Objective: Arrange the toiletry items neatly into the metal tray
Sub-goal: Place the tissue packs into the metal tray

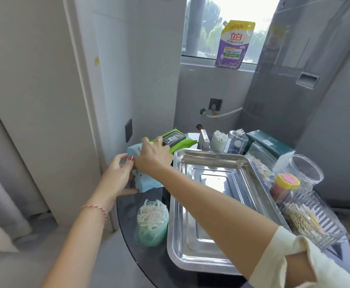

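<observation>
The dark, glossy round counter point(149, 265) is crowded, so a careless swing could topple the open green cup of floss picks point(152, 222). The shiny metal tray point(190, 254) lies empty mid-counter. Left of it, the left hand point(116, 176) and right hand point(151, 155) both grip a soft, crinkly blue tissue pack point(147, 185), which could slip.

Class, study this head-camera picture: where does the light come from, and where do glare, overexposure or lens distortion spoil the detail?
Head view: daylight enters through the window, whose upper panes are blown out to white, so the detergent pouch on the sill is backlit; bright reflections streak the metal tray; wide-angle distortion bends the wall edges on the left; the right hand looks slightly soft.
</observation>
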